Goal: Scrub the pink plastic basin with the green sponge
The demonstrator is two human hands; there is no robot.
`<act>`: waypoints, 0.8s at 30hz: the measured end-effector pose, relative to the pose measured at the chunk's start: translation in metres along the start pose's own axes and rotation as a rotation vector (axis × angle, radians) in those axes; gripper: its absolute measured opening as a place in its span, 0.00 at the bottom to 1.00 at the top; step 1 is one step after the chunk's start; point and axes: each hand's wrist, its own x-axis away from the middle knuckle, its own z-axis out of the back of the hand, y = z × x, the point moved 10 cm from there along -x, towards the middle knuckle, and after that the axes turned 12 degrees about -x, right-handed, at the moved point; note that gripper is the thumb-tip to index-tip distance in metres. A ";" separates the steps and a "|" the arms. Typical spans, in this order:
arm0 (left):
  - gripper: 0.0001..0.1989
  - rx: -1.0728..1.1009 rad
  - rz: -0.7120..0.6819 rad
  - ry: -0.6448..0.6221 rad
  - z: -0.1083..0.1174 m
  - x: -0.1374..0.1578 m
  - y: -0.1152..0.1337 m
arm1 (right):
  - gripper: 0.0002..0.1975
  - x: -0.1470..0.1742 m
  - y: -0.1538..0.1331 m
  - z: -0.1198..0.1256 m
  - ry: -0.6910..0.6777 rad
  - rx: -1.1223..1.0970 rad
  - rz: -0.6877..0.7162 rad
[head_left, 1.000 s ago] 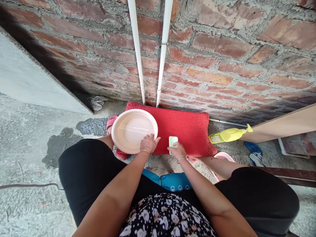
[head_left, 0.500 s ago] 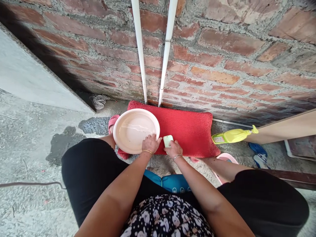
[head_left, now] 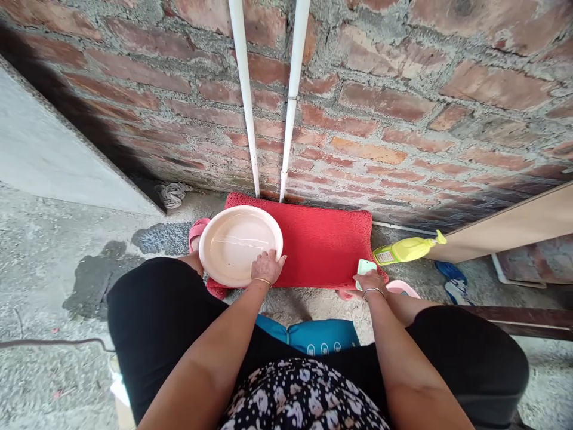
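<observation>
A pale pink basin (head_left: 224,227) with clear water in it stands on the left part of a red, fuzzy-looking mat (head_left: 322,239). My left hand (head_left: 267,266) grips the basin's near right rim, fingers over the inside and thumb outside. Farther right, my right hand (head_left: 370,280) is closed around a pale green slab (head_left: 366,264) with rounded corners; its exact kind is unclear. It is over the mat's near right corner. Just beyond that corner lies a yellow pump bottle (head_left: 405,249) with a label.
Two white pipes (head_left: 293,101) run down the brick wall (head_left: 371,101) behind the mat. A grey rag (head_left: 172,194) lies on the concrete at left, by a pale panel (head_left: 67,137). At right are a pink tub (head_left: 403,289), blue-and-white footwear (head_left: 452,280) and a tan board (head_left: 505,224).
My right hand has moved right with the pale green slab, from beside the basin to the mat's right corner. My left hand stays at the basin's rim. The view has shifted slightly.
</observation>
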 end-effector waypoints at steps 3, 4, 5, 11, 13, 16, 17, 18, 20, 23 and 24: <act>0.28 -0.004 -0.003 0.005 -0.001 0.000 0.000 | 0.24 0.002 0.007 0.005 -0.048 0.000 -0.091; 0.29 -0.006 -0.002 0.005 -0.001 0.000 0.000 | 0.23 0.006 -0.002 0.004 -0.067 -0.013 -0.059; 0.29 -0.008 -0.003 0.006 -0.002 0.000 0.000 | 0.23 0.011 -0.016 0.000 -0.085 -0.027 -0.007; 0.29 -0.022 -0.010 0.006 0.000 -0.001 0.001 | 0.22 0.084 -0.137 -0.073 -0.218 -0.020 0.393; 0.29 -0.030 -0.010 0.005 0.002 -0.001 0.001 | 0.21 0.114 -0.176 -0.104 -0.291 0.017 0.529; 0.30 -0.044 -0.009 -0.013 0.002 0.000 0.002 | 0.20 0.149 -0.219 -0.132 -0.336 0.076 0.735; 0.30 -0.047 -0.007 -0.020 0.002 0.000 0.002 | 0.20 0.156 -0.227 -0.136 -0.339 0.095 0.786; 0.30 -0.048 -0.004 -0.023 0.002 0.000 0.002 | 0.19 0.158 -0.232 -0.138 -0.338 0.110 0.819; 0.29 -0.051 0.000 -0.017 0.003 0.000 0.002 | 0.19 0.150 -0.232 -0.135 -0.329 0.117 0.824; 0.29 -0.055 0.002 -0.002 0.003 0.000 0.003 | 0.19 0.112 -0.207 -0.116 -0.284 0.086 0.714; 0.29 -0.056 0.004 -0.004 0.003 0.000 0.003 | 0.19 0.095 -0.194 -0.107 -0.262 0.067 0.656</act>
